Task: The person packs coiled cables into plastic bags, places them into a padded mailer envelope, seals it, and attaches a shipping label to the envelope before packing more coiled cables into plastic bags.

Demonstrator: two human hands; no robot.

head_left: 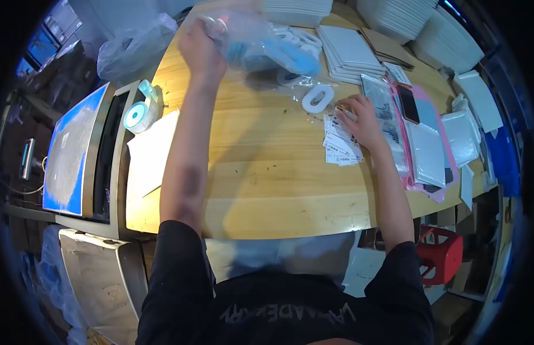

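Observation:
At the far left of the wooden table, my left hand point(201, 49) is closed on a clear plastic bag point(238, 34), which is blurred by motion. Light blue items point(287, 54) show in or behind the plastic. My right hand point(360, 119) lies over several white printed labels point(340, 144), its fingers bent down at their upper end; whether it grips one is hidden. Just left of those fingers is a white oval ring point(318, 99). More white rings point(301, 39) in clear plastic lie farther back.
White flat boards point(350, 52) are stacked at the back. A phone point(408, 104) rests on pink and clear packaging point(431, 144) at the right. Tape rolls point(137, 116) and paper point(152, 149) lie at the left edge, beside a blue-edged scale point(77, 149). A red stool point(442, 255) stands below right.

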